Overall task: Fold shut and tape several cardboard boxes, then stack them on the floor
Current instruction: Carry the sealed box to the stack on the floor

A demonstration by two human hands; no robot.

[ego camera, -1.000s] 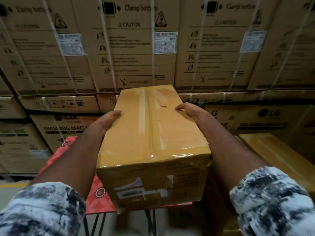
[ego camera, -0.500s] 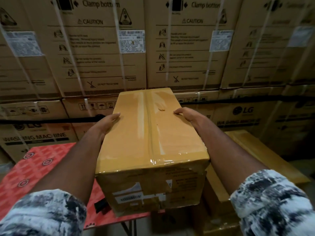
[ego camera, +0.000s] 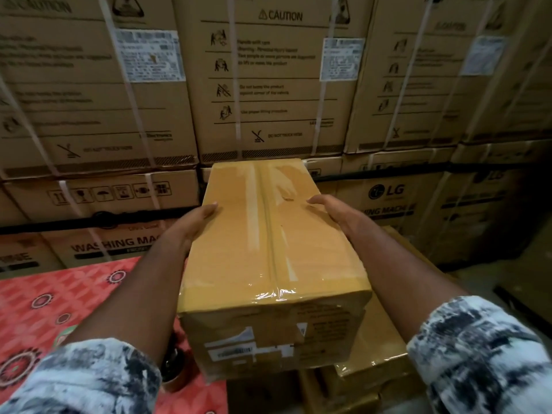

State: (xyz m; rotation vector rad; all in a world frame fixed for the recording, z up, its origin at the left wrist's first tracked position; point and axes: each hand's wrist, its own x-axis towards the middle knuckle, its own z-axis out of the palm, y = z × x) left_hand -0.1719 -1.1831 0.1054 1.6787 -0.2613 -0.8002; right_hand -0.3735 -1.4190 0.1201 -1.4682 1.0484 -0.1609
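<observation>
I hold a taped cardboard box (ego camera: 268, 249) in the air in front of me, with clear tape running along its top seam and over the near end. My left hand (ego camera: 194, 222) grips its left upper edge and my right hand (ego camera: 334, 213) grips its right upper edge; the fingers below the edges are hidden. White labels sit on the box's near face. Under and to the right of it lie other taped boxes (ego camera: 388, 348), stacked low.
A table with a red patterned cover (ego camera: 74, 300) stands at the lower left, and a tape roll (ego camera: 173, 366) lies on it under my left forearm. A wall of large strapped cartons (ego camera: 268, 85) fills the background. Dark floor shows at the far right.
The box has travelled to the right, off the red table and over the low stack of taped boxes. Both hands keep the same hold.
</observation>
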